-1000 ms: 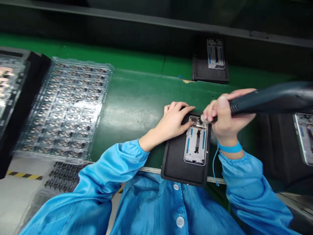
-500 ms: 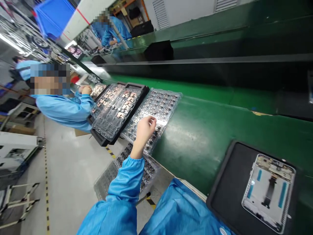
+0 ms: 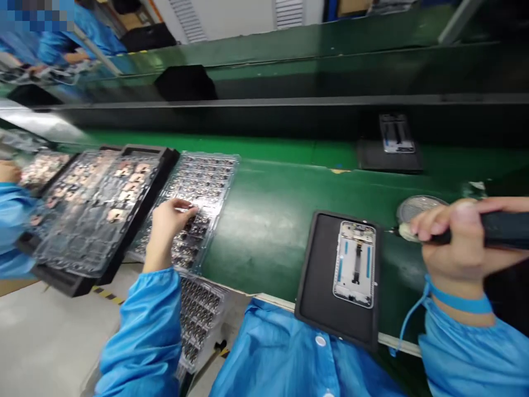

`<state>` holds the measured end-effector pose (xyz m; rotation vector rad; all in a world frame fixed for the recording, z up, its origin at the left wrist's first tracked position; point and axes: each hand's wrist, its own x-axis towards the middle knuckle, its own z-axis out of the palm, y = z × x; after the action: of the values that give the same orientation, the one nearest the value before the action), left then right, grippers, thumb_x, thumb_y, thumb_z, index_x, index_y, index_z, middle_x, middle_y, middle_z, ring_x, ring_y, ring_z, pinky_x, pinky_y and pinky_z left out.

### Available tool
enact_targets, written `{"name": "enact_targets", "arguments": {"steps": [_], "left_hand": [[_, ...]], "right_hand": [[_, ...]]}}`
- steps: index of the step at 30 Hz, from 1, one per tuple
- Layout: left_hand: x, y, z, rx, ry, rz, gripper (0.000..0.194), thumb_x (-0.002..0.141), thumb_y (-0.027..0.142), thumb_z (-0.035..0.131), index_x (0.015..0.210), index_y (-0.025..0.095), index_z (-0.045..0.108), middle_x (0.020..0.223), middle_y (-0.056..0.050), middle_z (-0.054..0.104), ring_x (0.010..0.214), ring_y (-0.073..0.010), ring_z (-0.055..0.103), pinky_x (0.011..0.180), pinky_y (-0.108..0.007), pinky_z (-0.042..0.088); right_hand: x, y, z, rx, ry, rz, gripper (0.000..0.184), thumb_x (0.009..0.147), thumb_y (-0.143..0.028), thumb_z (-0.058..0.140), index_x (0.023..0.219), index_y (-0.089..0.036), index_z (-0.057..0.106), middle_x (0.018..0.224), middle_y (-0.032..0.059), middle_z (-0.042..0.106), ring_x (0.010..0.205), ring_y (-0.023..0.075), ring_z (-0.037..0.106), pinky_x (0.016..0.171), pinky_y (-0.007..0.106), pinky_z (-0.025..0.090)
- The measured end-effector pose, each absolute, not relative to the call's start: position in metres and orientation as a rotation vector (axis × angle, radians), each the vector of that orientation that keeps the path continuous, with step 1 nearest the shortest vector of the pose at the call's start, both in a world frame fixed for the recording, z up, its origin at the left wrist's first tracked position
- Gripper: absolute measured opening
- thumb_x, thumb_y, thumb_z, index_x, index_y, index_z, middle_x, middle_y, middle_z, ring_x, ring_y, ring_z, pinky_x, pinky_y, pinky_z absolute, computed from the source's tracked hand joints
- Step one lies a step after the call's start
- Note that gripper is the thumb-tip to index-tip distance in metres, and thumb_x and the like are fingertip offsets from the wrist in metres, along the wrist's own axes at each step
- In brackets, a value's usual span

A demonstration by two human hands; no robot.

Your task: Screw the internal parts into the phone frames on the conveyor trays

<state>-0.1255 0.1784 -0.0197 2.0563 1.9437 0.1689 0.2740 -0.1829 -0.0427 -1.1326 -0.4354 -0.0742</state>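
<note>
Black electric screwdriver (image 3: pixel 504 229) sits clenched in my right hand (image 3: pixel 452 245), its thin bit just beside the edge of a black rectangular mat (image 3: pixel 316 275) on the green workbench belt (image 3: pixel 264 231). On that mat lies a white-and-silver phone frame (image 3: pixel 354 263) with blue strips. My left hand (image 3: pixel 167 226) hangs pinched over a clear plastic blister tray (image 3: pixel 215 176) of small metal parts; I cannot tell whether my fingers (image 3: pixel 182 205) grasp one. A round metal dish (image 3: pixel 421 207) lies just behind my right hand, which wears a blue wrist strap (image 3: pixel 458 303). At far left, a co-worker's blue sleeve (image 3: pixel 12 220) reaches in beside a black tray of copper-coloured parts (image 3: pixel 151 150).
</note>
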Motion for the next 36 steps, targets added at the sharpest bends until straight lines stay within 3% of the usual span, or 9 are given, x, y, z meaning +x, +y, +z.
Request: {"name": "enact_targets", "arguments": {"steps": [3,6,13,18,23,27,29,31,36], "left_hand": [[-0.124,0.179,-0.01,2.045,1.982,0.129,0.014,0.095,0.033,0.089,0.092,0.021,0.083,0.07,0.003,0.073,0.094,-0.0245,0.075,0.088,-0.025,0.044],[-0.12,0.178,-0.005,2.051,1.991,0.117,0.006,0.092,0.026,0.088,0.09,0.022,0.084,0.061,0.006,0.066,0.086,-0.0231,0.073,0.085,-0.024,0.042],[-0.11,0.183,-0.006,2.071,1.975,0.206,0.017,0.076,0.023,0.089,0.077,0.023,0.072,0.063,0.006,0.07,0.075,-0.0214,0.065,0.079,-0.025,0.04],[-0.115,0.185,-0.001,2.053,1.922,0.259,0.015,0.071,0.033,0.089,0.07,0.025,0.077,0.059,0.005,0.069,0.069,-0.0199,0.063,0.073,-0.026,0.041],[-0.106,0.15,0.002,2.037,1.786,0.541,0.021,0.077,0.043,0.088,0.083,0.024,0.081,0.073,0.004,0.079,0.075,-0.0192,0.07,0.075,-0.026,0.052],[-0.053,0.06,-0.011,2.164,0.934,0.445,0.031,0.09,0.052,0.096,0.086,0.023,0.085,0.095,-0.004,0.089,0.088,-0.0228,0.082,0.088,-0.034,0.067],[-0.019,0.008,-0.023,2.118,0.638,0.3,0.024,0.108,0.047,0.089,0.102,0.023,0.091,0.096,-0.005,0.09,0.086,-0.0206,0.082,0.088,-0.033,0.068],[0.012,-0.036,-0.035,2.074,0.415,0.197,0.02,0.116,0.039,0.082,0.122,0.025,0.095,0.107,-0.007,0.092,0.096,-0.0218,0.084,0.094,-0.035,0.068],[0.047,-0.088,-0.058,2.199,0.212,-0.043,0.023,0.122,0.033,0.077,0.119,0.03,0.099,0.114,-0.008,0.094,0.115,-0.0279,0.079,0.111,-0.049,0.059]], "right_hand": [[0.277,-0.176,-0.042,-1.132,-0.612,-0.1,0.044,0.089,-0.048,0.098,0.103,-0.032,0.059,0.057,-0.0122,0.052,0.04,0.0169,0.044,0.042,0.034,0.05],[0.277,-0.177,-0.042,-1.113,-0.66,-0.087,0.038,0.097,-0.041,0.093,0.106,-0.031,0.058,0.059,-0.013,0.053,0.041,0.015,0.046,0.044,0.03,0.05],[0.276,-0.178,-0.04,-1.082,-0.664,-0.073,0.035,0.102,-0.036,0.093,0.108,-0.03,0.059,0.065,-0.0123,0.055,0.044,0.014,0.052,0.048,0.028,0.054],[0.277,-0.178,-0.039,-1.064,-0.645,-0.078,0.037,0.102,-0.038,0.096,0.107,-0.029,0.06,0.065,-0.0125,0.056,0.042,0.014,0.053,0.045,0.029,0.055],[0.28,-0.177,-0.039,-1.032,-0.63,-0.077,0.037,0.102,-0.036,0.095,0.106,-0.028,0.06,0.065,-0.0122,0.058,0.042,0.0136,0.055,0.045,0.028,0.056],[0.282,-0.177,-0.039,-1.03,-0.603,-0.072,0.042,0.099,-0.038,0.099,0.105,-0.027,0.059,0.063,-0.0128,0.057,0.042,0.0126,0.053,0.045,0.026,0.053],[0.283,-0.177,-0.04,-1.033,-0.596,-0.066,0.044,0.098,-0.04,0.1,0.105,-0.027,0.059,0.062,-0.013,0.057,0.042,0.0124,0.052,0.045,0.026,0.052],[0.284,-0.177,-0.041,-1.04,-0.591,-0.053,0.045,0.098,-0.041,0.101,0.105,-0.027,0.059,0.062,-0.0127,0.057,0.043,0.0124,0.053,0.046,0.027,0.053],[0.284,-0.176,-0.042,-1.066,-0.568,-0.056,0.044,0.097,-0.04,0.1,0.103,-0.027,0.058,0.062,-0.0129,0.055,0.042,0.0116,0.05,0.045,0.027,0.051]]}}
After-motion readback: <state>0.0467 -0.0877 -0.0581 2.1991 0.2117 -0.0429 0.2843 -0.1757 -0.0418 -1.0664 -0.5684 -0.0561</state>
